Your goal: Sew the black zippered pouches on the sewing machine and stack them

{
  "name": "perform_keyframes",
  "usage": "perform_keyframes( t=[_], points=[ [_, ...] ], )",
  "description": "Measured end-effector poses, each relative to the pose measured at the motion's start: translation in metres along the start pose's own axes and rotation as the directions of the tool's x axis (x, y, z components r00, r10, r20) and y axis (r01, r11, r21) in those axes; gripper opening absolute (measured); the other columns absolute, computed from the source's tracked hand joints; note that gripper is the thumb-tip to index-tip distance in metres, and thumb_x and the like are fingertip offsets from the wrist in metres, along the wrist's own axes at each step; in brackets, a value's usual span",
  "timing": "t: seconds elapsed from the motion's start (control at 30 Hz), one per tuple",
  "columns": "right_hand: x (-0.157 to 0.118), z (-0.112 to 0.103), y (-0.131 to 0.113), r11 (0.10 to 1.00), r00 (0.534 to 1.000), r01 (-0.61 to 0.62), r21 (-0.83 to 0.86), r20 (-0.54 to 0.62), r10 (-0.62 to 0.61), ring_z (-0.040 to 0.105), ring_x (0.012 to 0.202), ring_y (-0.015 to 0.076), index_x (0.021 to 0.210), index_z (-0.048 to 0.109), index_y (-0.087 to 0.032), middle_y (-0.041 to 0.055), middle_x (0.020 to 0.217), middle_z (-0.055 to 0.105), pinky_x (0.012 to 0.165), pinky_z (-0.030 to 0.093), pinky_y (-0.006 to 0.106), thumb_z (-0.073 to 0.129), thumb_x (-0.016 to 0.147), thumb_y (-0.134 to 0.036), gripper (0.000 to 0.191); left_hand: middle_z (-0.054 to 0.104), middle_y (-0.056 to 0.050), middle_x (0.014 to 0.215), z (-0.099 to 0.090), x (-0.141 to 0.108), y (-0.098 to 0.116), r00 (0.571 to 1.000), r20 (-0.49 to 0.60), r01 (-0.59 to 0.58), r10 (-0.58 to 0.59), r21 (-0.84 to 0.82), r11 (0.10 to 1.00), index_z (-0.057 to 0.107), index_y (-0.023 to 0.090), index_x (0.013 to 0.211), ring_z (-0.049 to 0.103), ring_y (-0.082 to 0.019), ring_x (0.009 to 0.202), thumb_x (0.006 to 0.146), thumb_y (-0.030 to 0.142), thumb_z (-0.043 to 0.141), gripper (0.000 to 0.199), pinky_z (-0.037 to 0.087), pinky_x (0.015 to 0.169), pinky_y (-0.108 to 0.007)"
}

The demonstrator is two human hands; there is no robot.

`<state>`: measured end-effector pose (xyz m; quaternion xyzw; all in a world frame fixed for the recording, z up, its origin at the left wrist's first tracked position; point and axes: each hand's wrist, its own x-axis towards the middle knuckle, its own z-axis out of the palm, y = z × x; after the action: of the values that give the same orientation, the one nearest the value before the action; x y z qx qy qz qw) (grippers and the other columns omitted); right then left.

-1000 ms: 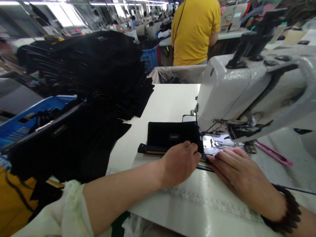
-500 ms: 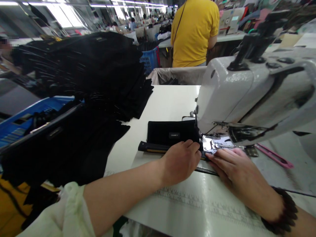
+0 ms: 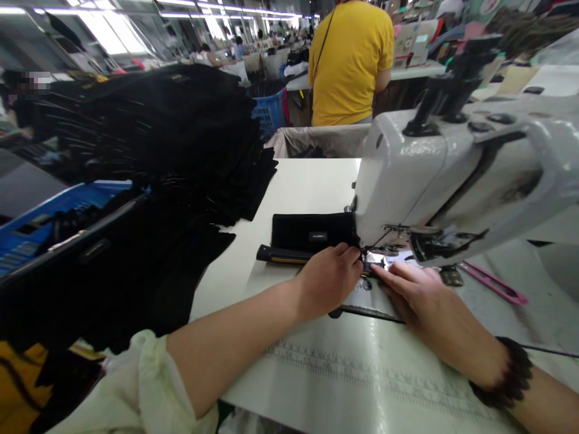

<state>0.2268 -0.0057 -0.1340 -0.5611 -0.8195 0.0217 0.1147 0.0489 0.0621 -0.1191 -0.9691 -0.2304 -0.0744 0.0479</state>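
A black fabric piece (image 3: pixel 298 230) with a small label lies flat by the sewing machine (image 3: pixel 407 175), its right edge at the needle area. Along its near edge runs a black strip with a gold-toothed zipper (image 3: pixel 286 258). My left hand (image 3: pixel 329 280) is closed on the zipper edge just left of the presser foot; its thumb is hidden. My right hand (image 3: pixel 423 301) lies beside the foot with fingers stretched out, the index fingertip pressing the zipper's right end. Its thumb is out of sight. The two hands' fingertips are close together but apart.
A tall pile of black fabric pieces (image 3: pixel 158 132) stands left, beside a blue basket (image 3: pixel 81 196). A pink cutter (image 3: pixel 495 283) lies right of the machine. The white table (image 3: pixel 312 374) bears a printed ruler scale. A person in yellow (image 3: pixel 350 66) stands beyond a cloth-lined bin (image 3: pixel 325 137).
The fabric piece and both hands have moved slightly away from me, toward the machine's back. More of the metal plate shows in front of my left hand. The camera view has shifted slightly.
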Motion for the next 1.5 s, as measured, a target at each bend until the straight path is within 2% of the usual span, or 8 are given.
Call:
perform_keyframes(
  t=[0.2,0.73,0.93,1.17,1.37,1.5],
  points=[
    [0.001,0.0013,-0.0004,1.0,0.999,-0.024,0.004,-0.045,0.024,0.051,0.076,0.0188,0.114,0.053,-0.017,0.0079,0.094,0.057,0.066,0.041,0.033,0.031,0.087,-0.021,0.035,0.052,-0.008,0.087,-0.0006,0.0008,-0.0011,1.0,0.013,-0.008,0.008,0.001,1.0,0.056,0.01,0.087,0.048,-0.02,0.08,0.082,0.012,0.041,0.016,0.042,0.072,-0.03],
    [0.003,-0.0015,0.0007,1.0,0.999,0.01,0.027,-0.049,-0.008,0.051,0.073,0.017,0.114,0.053,-0.017,0.0078,0.089,0.059,0.063,0.042,0.032,0.032,0.086,-0.019,0.035,0.052,-0.008,0.087,-0.0005,0.0005,-0.0022,1.0,0.02,-0.014,0.014,-0.004,1.0,0.055,0.01,0.087,0.047,-0.019,0.08,0.082,0.012,0.041,0.016,0.042,0.072,-0.03],
    [0.0031,0.0004,0.0038,0.998,1.0,0.01,0.068,0.004,-0.01,0.051,0.076,0.0169,0.115,0.051,-0.017,0.0074,0.09,0.058,0.065,0.042,0.031,0.033,0.087,-0.02,0.034,0.052,-0.008,0.088,0.0,0.0012,-0.0039,1.0,0.018,-0.017,0.017,-0.018,1.0,0.055,0.01,0.089,0.048,-0.019,0.083,0.083,0.012,0.04,0.017,0.042,0.074,-0.029],
    [0.0015,0.0008,0.0007,0.999,0.999,-0.001,0.048,-0.053,0.004,0.051,0.079,0.0179,0.115,0.051,-0.017,0.0074,0.094,0.057,0.067,0.043,0.033,0.033,0.087,-0.02,0.033,0.052,-0.008,0.086,0.0006,0.0002,-0.0034,1.0,0.002,-0.013,0.013,-0.008,1.0,0.055,0.01,0.087,0.047,-0.019,0.08,0.082,0.012,0.041,0.016,0.041,0.073,-0.03],
    [0.0,-0.0016,0.0016,0.997,1.0,0.021,0.076,-0.008,-0.021,0.052,0.078,0.0177,0.112,0.053,-0.02,0.0065,0.092,0.058,0.066,0.043,0.033,0.033,0.087,-0.02,0.033,0.052,-0.008,0.083,-0.0037,-0.0045,0.0006,0.999,0.002,-0.046,0.046,-0.005,0.999,0.056,0.01,0.087,0.047,-0.019,0.075,0.082,0.012,0.04,0.017,0.041,0.067,-0.03],
    [-0.0001,0.0,0.0038,0.998,0.999,0.032,0.061,-0.037,-0.03,0.053,0.075,0.017,0.113,0.053,-0.02,0.0062,0.088,0.059,0.063,0.043,0.031,0.032,0.086,-0.019,0.034,0.052,-0.008,0.082,-0.0044,-0.0051,0.0004,0.999,-0.001,-0.036,0.036,0.012,0.999,0.056,0.009,0.088,0.048,-0.019,0.076,0.082,0.011,0.04,0.017,0.041,0.07,-0.029]
  ],
)
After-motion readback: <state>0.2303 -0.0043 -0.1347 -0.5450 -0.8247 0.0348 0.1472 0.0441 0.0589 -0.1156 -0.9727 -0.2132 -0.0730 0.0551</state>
